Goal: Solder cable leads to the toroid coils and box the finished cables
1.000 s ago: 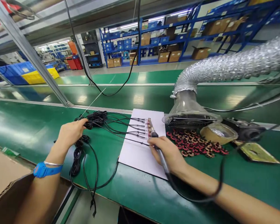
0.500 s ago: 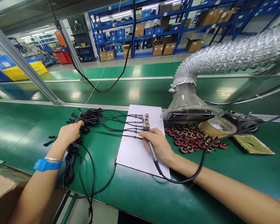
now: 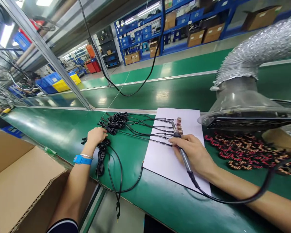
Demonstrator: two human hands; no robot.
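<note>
My right hand (image 3: 195, 152) grips a soldering iron (image 3: 181, 149) like a pen, its tip at a row of small copper parts (image 3: 178, 126) on a white sheet (image 3: 163, 158). Several black cables (image 3: 145, 129) run from those parts leftward to a bundle of coiled black cable (image 3: 113, 121). My left hand (image 3: 96, 136), with a blue wrist strap (image 3: 81, 159), rests curled on that bundle; its fingers are closed over the cables. More cable loops hang over the bench's front edge (image 3: 111, 181).
A clear fume hood on a silver flexible duct (image 3: 244, 97) hangs over the right of the green bench (image 3: 63, 129). Red-and-copper coils (image 3: 244, 152) lie beneath it. An open cardboard box (image 3: 21, 181) stands at lower left. A metal frame post (image 3: 60, 71) slants behind.
The view has swung left and the box now shows. The soldering iron tip stays at the row of parts; my left hand stays on the cable bundle.
</note>
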